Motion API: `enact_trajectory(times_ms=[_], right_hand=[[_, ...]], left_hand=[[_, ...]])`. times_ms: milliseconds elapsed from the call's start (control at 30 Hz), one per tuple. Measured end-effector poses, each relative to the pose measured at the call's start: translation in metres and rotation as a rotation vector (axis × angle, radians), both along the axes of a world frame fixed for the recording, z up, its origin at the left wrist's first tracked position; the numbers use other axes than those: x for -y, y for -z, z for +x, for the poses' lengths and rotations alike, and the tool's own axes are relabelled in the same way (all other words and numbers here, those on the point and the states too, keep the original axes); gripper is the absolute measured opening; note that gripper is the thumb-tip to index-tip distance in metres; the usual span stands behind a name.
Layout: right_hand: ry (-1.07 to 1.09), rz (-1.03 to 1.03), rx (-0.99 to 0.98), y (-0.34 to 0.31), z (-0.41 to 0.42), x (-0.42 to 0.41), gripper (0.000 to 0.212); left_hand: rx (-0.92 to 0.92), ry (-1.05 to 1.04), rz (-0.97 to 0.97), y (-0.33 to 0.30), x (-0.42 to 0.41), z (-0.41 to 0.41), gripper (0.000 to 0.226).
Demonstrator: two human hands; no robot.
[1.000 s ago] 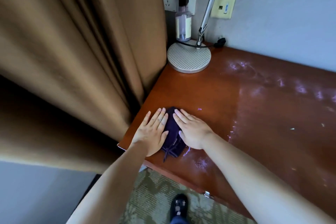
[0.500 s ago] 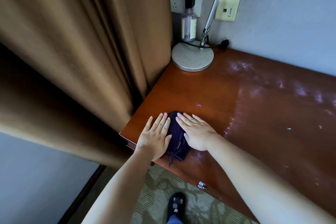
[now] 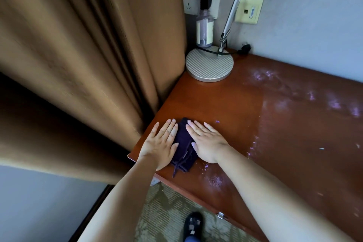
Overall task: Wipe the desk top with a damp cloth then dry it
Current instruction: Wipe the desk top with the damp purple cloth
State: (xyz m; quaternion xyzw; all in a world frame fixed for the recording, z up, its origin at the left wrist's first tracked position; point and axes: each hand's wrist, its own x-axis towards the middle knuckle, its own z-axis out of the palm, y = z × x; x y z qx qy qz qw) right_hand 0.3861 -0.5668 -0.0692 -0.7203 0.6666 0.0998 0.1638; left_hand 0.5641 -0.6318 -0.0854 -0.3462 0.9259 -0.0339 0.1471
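Big brown curtain (image 3: 82,65) hides everything left of the desk (image 3: 225,104), whose right side runs out of frame. One lamp base (image 3: 209,65), its head cut off up top, one bottle (image 3: 204,29) behind it. Two hands: left hand (image 3: 160,143) and right hand (image 3: 208,141) lie flat, fingers straight, pressing the one dark purple cloth (image 3: 183,143), mostly covered, near the desk's front-left corner.

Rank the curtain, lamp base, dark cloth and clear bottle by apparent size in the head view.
1. curtain
2. lamp base
3. dark cloth, partly hidden under both hands
4. clear bottle, though it stands farther back, so unsure against the cloth
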Motion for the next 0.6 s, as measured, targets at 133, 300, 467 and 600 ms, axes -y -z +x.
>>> enact_trajectory(times_ms=[133, 300, 467, 600], right_hand=[[-0.01, 0.002, -0.012, 0.0, -0.001, -0.023, 0.056], [-0.046, 0.008, -0.008, -0.001, -0.009, -0.06, 0.056], [-0.032, 0.01, -0.025, -0.005, -0.01, -0.083, 0.059], [-0.004, -0.014, -0.01, -0.009, 0.0, -0.103, 0.06]], left_hand=[[0.002, -0.043, -0.014, 0.0, -0.026, -0.003, 0.078], [0.002, -0.09, -0.005, 0.002, -0.071, -0.009, 0.076], [0.004, -0.213, 0.016, 0.002, -0.109, -0.018, 0.063], [0.076, -0.312, 0.112, -0.009, -0.125, -0.026, 0.061]])
